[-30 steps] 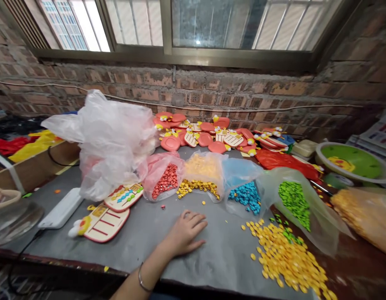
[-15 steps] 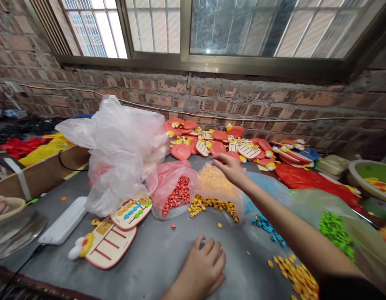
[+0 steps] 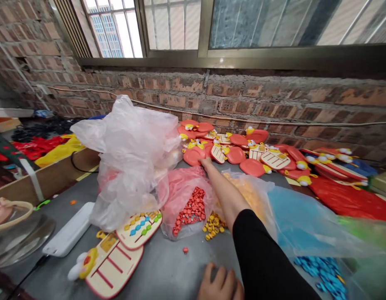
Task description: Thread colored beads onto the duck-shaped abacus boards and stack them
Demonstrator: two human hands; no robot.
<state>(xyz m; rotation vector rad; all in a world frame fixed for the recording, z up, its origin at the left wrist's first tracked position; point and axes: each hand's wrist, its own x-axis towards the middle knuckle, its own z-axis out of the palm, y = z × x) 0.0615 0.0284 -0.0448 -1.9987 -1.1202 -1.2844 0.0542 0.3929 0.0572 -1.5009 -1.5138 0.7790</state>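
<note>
My right arm point(image 3: 225, 189), in a black sleeve, stretches across the table to the heap at the back. Its hand point(image 3: 206, 161) touches the near edge of a red-backed toy board point(image 3: 193, 156); the fingers are too small and partly hidden to show a grip. Down at the bottom edge my left hand point(image 3: 220, 283) rests on the grey table point(image 3: 168, 266), fingers loosely bent and apart, holding nothing. A single red bead point(image 3: 185, 250) lies beyond it. At the left, a cream toy board with beads point(image 3: 143, 227) overlaps a beadless one point(image 3: 113, 266) with a yellow duck head.
Open bags of red beads point(image 3: 193, 208), yellow beads point(image 3: 214, 225) and blue beads point(image 3: 324, 271) stand across the table. A large white plastic bag point(image 3: 127, 158) bulges at the left. A white power bank point(image 3: 69, 229) with a cable lies nearby. Behind runs a brick wall point(image 3: 224, 91).
My right hand has moved from above the yellow bead bag farther back and left, onto the red-backed board. The view has shifted to the right. My left hand now sits lower in the picture.
</note>
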